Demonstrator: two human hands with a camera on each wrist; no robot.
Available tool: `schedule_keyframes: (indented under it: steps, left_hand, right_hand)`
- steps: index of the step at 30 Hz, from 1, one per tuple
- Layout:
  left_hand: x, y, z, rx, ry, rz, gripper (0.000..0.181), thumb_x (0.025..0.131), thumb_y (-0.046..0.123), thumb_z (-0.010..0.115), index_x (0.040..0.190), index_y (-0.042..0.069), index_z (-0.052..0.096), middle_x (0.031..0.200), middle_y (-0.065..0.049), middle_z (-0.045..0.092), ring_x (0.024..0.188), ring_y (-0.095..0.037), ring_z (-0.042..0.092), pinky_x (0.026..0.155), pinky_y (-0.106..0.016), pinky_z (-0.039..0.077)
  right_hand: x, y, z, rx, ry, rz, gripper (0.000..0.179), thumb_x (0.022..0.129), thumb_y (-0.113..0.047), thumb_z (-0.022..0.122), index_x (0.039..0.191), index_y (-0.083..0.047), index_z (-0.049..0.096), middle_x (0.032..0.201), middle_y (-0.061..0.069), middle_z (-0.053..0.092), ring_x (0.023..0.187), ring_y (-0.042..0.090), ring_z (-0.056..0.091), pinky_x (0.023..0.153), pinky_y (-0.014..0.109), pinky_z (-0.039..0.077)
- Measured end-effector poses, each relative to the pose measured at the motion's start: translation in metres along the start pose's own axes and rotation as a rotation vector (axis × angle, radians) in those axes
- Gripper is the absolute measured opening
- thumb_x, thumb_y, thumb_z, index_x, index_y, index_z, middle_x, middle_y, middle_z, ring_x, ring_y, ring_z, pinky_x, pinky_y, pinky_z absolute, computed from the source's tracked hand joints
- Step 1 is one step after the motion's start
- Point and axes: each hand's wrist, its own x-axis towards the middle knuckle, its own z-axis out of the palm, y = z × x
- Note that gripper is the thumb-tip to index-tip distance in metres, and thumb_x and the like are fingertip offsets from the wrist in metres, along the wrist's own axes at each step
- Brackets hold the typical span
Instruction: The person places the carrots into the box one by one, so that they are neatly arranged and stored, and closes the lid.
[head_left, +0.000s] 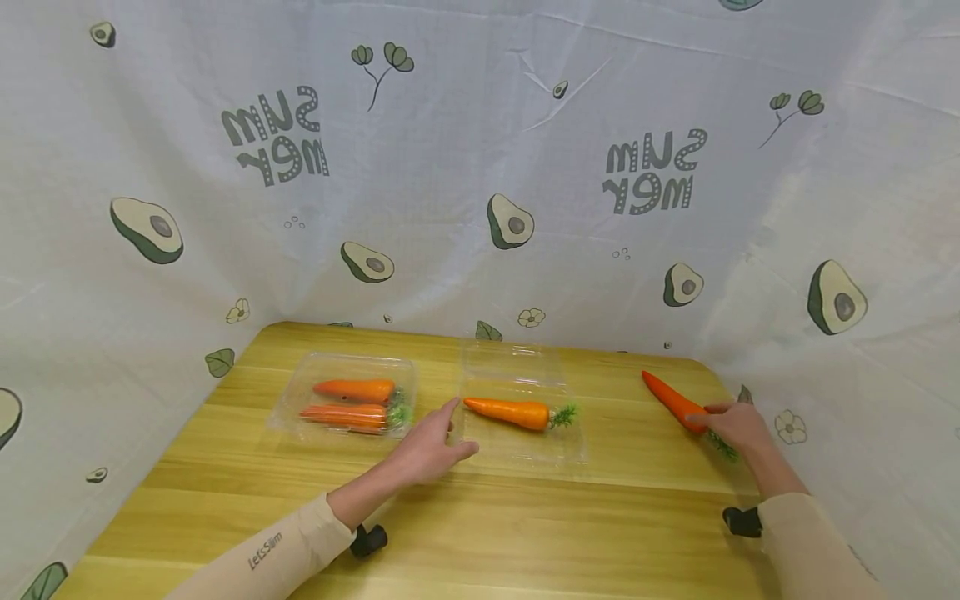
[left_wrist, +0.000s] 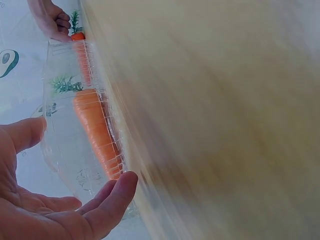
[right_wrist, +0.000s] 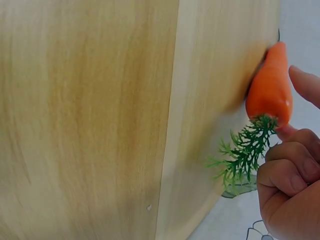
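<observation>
My left hand reaches over the left side of an open clear plastic container, thumb and fingers spread and nothing between them. An orange toy carrot with a green top lies in that container. In the left wrist view my fingertips are right at the container's near edge. My right hand is at the leafy end of a redder carrot on the table's right. In the right wrist view the thumb stands just off this carrot, the index fingertip is by its wide end, and the other fingers are curled.
A closed clear plastic box with several carrots inside stands at the table's left. The wooden table ends at a hanging white cloth printed with avocados, behind and on both sides.
</observation>
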Motion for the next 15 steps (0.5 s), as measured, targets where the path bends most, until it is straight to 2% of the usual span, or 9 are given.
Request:
schedule_keyframes:
  steps: [12, 15]
  left_hand:
    - [0.0, 0.0, -0.0003, -0.008, 0.003, -0.007, 0.083, 0.096, 0.038, 0.068, 0.16, 0.009, 0.024, 0.142, -0.023, 0.054, 0.128, -0.036, 0.055, 0.1, -0.056, 0.048]
    - [0.0007, -0.001, 0.0001, -0.003, 0.003, -0.01, 0.083, 0.096, 0.039, 0.068, 0.161, 0.01, 0.024, 0.141, -0.023, 0.055, 0.127, -0.036, 0.056, 0.1, -0.056, 0.048]
  right_hand:
    - [0.0023, 0.0063, 0.004, -0.047, 0.017, -0.015, 0.072, 0.091, -0.038, 0.069, 0.13, 0.021, 0.052, 0.134, 0.046, 0.045, 0.116, 0.061, 0.047, 0.096, 0.063, 0.045]
    - [0.0028, 0.0069, 0.005, -0.032, 0.02, -0.01, 0.072, 0.091, -0.037, 0.069, 0.129, 0.021, 0.053, 0.135, 0.046, 0.044, 0.116, 0.061, 0.047, 0.096, 0.063, 0.045]
